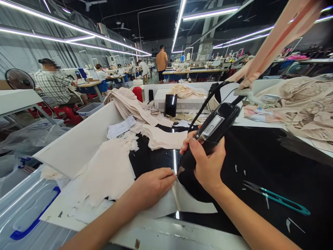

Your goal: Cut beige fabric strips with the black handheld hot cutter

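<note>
My right hand (208,163) is wrapped round a black corded hand tool (210,133), its metal tip pointing down at the glossy black table (260,166). My left hand (153,185) lies knuckles up with fingers pressed together, pinching a small pale fabric piece (191,203) right at the tool's tip. A stack of cream fabric pieces (163,137) lies just beyond my hands, and a larger cream sheet (109,170) spreads out to the left.
Teal thread snips (278,198) lie at the right. A white box (182,100) and heaps of beige garments (304,107) fill the back. A clear bin with blue handle (28,211) sits at left. Other people work at sewing stations behind.
</note>
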Tool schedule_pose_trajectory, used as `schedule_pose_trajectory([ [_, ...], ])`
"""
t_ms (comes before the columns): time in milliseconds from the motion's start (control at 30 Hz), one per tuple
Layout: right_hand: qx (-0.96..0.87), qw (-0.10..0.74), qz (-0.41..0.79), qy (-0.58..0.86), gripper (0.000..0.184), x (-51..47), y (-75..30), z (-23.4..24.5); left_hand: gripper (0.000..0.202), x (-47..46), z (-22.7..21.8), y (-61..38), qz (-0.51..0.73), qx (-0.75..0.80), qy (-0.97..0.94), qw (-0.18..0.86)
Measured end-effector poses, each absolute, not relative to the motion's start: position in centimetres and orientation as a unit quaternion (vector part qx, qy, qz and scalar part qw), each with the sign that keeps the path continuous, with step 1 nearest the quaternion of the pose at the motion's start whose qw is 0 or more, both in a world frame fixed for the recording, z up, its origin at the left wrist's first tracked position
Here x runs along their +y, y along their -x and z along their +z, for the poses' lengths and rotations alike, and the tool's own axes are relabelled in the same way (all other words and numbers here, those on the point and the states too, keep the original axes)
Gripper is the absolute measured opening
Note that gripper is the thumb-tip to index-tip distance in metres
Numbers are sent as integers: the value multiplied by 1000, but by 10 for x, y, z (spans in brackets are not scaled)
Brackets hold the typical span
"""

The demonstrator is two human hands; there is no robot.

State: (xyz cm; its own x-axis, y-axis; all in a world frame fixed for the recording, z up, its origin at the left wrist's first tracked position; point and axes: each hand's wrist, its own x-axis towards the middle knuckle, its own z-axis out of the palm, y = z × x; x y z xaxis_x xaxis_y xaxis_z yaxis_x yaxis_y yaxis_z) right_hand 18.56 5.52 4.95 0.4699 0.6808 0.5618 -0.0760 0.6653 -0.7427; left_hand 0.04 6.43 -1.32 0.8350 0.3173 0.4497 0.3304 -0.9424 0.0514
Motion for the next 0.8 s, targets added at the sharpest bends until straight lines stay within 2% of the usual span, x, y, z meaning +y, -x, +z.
schedule_pose_trajectory([
  [167, -461, 790, 227, 334, 25, 57, -187, 49, 39, 64, -9, 0, -255, -156, 954, 27],
  [400, -457, 800, 243, 304, 33, 45, -195, 51, 36, 65, -10, 0, -264, -157, 952, 10],
  [800, -452, 802, 241, 308, 31, 44, -189, 46, 37, 64, -6, 1, -267, -155, 951, 8],
])
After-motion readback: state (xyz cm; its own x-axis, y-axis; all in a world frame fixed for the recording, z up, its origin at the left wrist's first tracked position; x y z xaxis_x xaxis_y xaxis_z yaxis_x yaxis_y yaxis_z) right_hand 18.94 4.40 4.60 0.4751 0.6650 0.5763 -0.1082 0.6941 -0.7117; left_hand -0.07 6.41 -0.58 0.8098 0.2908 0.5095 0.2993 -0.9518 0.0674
